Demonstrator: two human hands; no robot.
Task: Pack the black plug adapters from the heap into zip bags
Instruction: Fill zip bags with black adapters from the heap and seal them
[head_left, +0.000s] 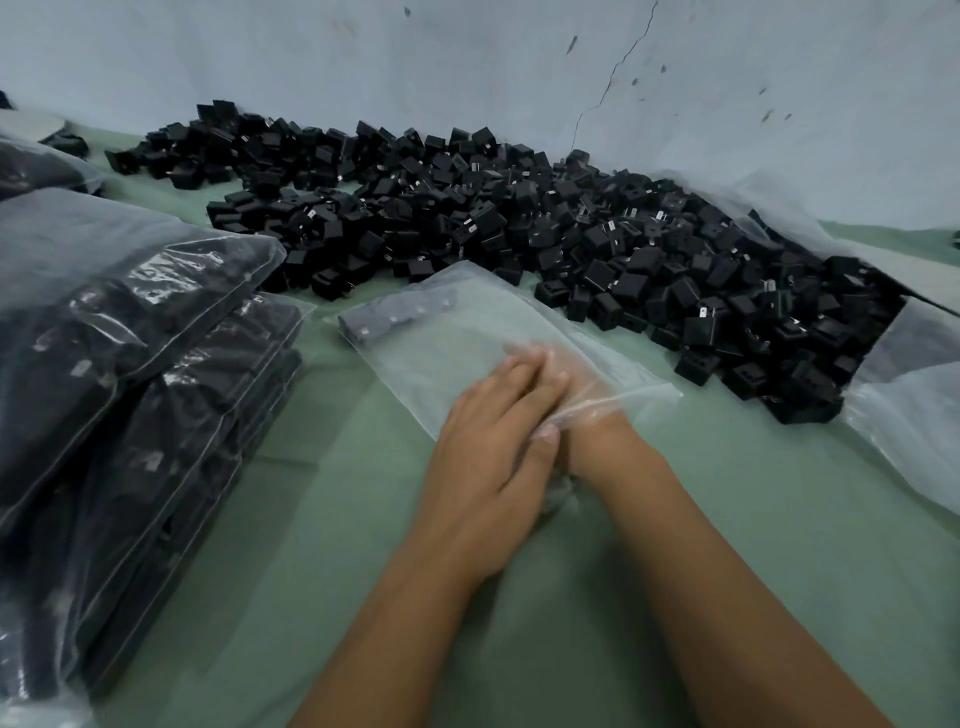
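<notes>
Black plastic plug adapters (545, 234), small and blocky with metal prongs, lie in a long heap across the far side of the pale green tabletop (322, 545), reaching from the left to the right against the wall. A clear zip bag (441, 332) lies flat on the tabletop just in front of the heap, with a row of adapters inside at its far end. The right hand (566, 395) is pushed into the bag's open mouth, its fingers straight and seen through the film. The left hand (493, 441) rests on top of the bag's near edge, fingers (524, 374) straight and pressed together, thumb laid on the crumpled plastic at the mouth. A stack of filled clear bags of adapters (130, 374) stands at the left. A large loose plastic sheet (914, 395) lies under the heap's right end. Behind everything rises a pale blue-grey wall (467, 62), cracked and pitted.
</notes>
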